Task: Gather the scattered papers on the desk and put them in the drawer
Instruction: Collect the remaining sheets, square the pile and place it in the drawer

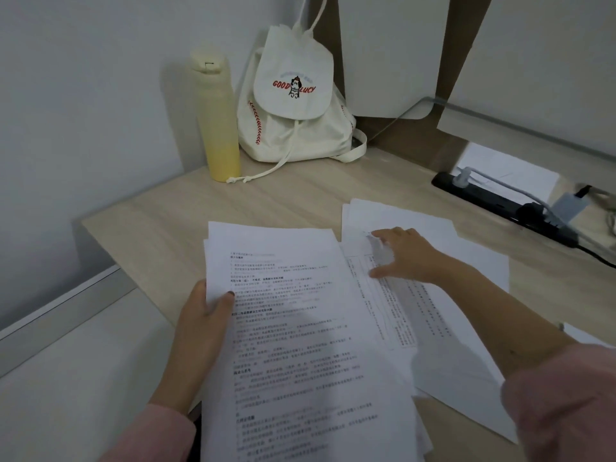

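Observation:
My left hand (203, 323) grips a stack of printed papers (300, 345) by its left edge, thumb on top, holding it above the near part of the light wooden desk (283, 201). My right hand (405, 255) lies on the loose sheets (433, 311) spread over the desk to the right, fingers bent and pinching up the edge of a sheet. Several more white sheets lie fanned under my right forearm, some printed with tables. No drawer is in view.
A yellow bottle (218, 118) and a cream drawstring backpack (293, 105) stand in the far corner against the wall. A black power strip (500, 203) with plugged cables runs along the right. Another sheet (510, 171) lies behind it. A white surface (76, 378) sits left of the desk.

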Tool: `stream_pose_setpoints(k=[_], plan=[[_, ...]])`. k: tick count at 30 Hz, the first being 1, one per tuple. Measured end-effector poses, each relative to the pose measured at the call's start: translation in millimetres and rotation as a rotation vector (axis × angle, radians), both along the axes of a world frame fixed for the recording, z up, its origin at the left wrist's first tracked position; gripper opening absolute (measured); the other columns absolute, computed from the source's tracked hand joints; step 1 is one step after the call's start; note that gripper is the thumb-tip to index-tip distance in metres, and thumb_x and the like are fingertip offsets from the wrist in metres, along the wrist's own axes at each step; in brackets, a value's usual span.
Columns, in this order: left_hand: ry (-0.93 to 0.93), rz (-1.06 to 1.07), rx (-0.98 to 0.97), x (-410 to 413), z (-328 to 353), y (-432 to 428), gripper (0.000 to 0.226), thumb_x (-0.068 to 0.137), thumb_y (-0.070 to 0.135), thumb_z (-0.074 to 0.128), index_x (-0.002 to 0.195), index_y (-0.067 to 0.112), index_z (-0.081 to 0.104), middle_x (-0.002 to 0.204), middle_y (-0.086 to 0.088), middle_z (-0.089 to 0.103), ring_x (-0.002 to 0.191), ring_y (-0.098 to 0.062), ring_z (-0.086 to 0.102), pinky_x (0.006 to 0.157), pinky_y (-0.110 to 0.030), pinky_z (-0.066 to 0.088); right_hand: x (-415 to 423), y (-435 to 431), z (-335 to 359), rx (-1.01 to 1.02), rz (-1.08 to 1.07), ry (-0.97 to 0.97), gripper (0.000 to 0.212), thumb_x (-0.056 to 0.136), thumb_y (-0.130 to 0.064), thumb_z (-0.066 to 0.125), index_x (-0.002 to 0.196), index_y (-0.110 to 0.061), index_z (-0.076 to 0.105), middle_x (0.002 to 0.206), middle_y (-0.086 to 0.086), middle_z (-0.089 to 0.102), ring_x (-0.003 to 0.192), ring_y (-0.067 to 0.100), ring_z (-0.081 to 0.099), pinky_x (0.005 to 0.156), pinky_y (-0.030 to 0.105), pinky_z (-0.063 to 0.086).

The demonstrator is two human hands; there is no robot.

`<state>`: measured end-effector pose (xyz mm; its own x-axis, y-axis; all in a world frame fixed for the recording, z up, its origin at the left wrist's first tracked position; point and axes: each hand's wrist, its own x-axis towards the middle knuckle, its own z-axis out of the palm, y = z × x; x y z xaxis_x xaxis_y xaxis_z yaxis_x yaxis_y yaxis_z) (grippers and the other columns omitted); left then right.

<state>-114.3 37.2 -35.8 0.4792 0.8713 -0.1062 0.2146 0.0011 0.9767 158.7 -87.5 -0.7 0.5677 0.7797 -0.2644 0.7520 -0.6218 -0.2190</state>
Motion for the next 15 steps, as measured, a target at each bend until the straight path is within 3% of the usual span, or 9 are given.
stream_pose_setpoints(k=[7,10,12,15], plan=[[0.039,0.008,0.005,12.7,-4.7,4.2,0.016,0.094,0.018,0.047,0.108,0.025,0.05,0.093,0.02,0.057,0.082,0.004,0.055,0.062,-0.017,0.04,24.9,14.9,4.4,-0.136,0.105,-0.058,0.081,0.062,-0.062,0.07,0.127,-0.023,0.042,0.122,0.001,0.045,0.101,0.014,0.032,0.087,0.028,0.031],[0.053,0.008,0.005,13.0,-7.0,7.3,0.017,0.093,0.019,0.048,0.109,0.025,0.051,0.096,0.018,0.059,0.088,-0.001,0.058,0.065,-0.02,0.043,29.4,13.5,1.5,-0.174,0.095,-0.074,0.074,0.068,-0.061,0.065,0.125,-0.019,0.044,0.122,0.005,0.044,0.104,0.018,0.033,0.087,0.029,0.031],[0.049,0.004,-0.004,12.9,-7.3,8.0,0.018,0.093,0.02,0.048,0.11,0.025,0.052,0.098,0.016,0.06,0.089,-0.004,0.059,0.067,-0.023,0.045,31.8,9.6,-1.2,-0.087,0.036,-0.05,0.052,0.08,-0.048,0.061,0.119,-0.015,0.05,0.122,0.008,0.047,0.105,0.021,0.039,0.083,0.029,0.032],[0.029,0.0,-0.039,13.2,-6.6,7.0,0.018,0.094,0.019,0.047,0.11,0.024,0.052,0.097,0.015,0.06,0.089,-0.006,0.059,0.067,-0.025,0.045,31.3,-5.2,8.2,0.119,-0.148,-0.056,0.017,0.092,-0.029,0.048,0.101,-0.014,0.053,0.106,0.009,0.06,0.086,0.02,0.049,0.073,0.03,0.038]])
